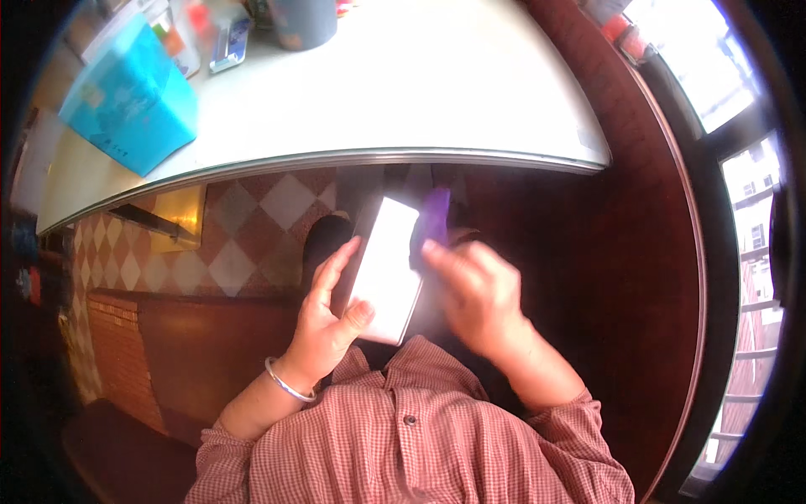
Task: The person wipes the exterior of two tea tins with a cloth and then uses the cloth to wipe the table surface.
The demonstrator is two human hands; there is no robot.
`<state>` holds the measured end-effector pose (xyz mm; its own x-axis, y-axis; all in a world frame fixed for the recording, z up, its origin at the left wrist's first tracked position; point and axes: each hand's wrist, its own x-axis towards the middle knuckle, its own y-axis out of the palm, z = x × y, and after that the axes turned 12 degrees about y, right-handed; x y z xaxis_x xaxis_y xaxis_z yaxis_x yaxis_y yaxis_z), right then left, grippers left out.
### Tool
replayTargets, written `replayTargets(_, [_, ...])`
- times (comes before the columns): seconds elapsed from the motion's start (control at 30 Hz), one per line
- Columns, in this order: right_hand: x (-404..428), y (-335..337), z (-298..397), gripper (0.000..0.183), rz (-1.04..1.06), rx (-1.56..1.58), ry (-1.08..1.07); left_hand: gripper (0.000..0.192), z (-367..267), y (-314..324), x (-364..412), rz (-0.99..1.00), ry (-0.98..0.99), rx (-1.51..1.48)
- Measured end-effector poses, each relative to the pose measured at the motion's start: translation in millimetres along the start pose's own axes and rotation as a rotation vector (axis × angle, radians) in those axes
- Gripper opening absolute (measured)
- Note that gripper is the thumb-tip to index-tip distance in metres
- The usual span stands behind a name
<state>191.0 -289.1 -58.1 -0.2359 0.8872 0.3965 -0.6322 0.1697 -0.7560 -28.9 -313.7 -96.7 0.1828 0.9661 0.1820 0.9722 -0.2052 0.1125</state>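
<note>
My left hand [330,309] grips a flat rectangular object [387,271] along its left side, thumb on top and fingers along the edge. Its upper face is bright white from glare, so what it is exactly cannot be told. My right hand [482,293] pinches a thin purple item [436,214] with a dark part on its left. Motion blurs that item and the hand, and its kind is unclear. The purple item overlaps the right edge of the white face; whether they touch cannot be told. Both hands are above my lap, just below the table edge.
A white tabletop [390,101] with a metal-trimmed edge spans the front. On it stand a blue box [132,101], a grey container [304,22] and a small blue-and-white packet [230,45]. A dark red ledge and window [752,227] flank the right. Below is a diamond-patterned tiled floor [233,264].
</note>
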Motion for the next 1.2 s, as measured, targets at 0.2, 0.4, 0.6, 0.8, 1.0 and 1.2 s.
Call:
replayTargets(0.2, [0, 3, 0, 0.037, -0.025, -0.031, -0.028, 0.074, -3, -3, 4, -0.008, -0.004, 0.003])
replayTargets(0.4, [-20, 10, 25, 0.042, 0.122, 0.093, -0.111, 0.070, 0, 0, 5, 0.017, 0.035, -0.029])
replayTargets(0.6, [11, -5, -31, 0.033, -0.044, 0.069, 0.398, 0.066, -2, -1, 3, -0.040, -0.166, -0.338])
replayTargets(0.8, [7, -23, -47, 0.043, -0.159, 1.204, 0.578, 0.062, -7, -4, 9, -0.106, -0.139, -0.454])
replayTargets(1.0, [-53, 43, -75, 0.041, -0.266, 1.851, 0.987, 0.061, -5, 1, 14, -0.123, -0.049, -0.363])
replayTargets(1.2, [-53, 19, -21, 0.044, -0.017, 1.513, 0.921, 0.060, 4, -2, 6, -0.137, -0.042, -0.273])
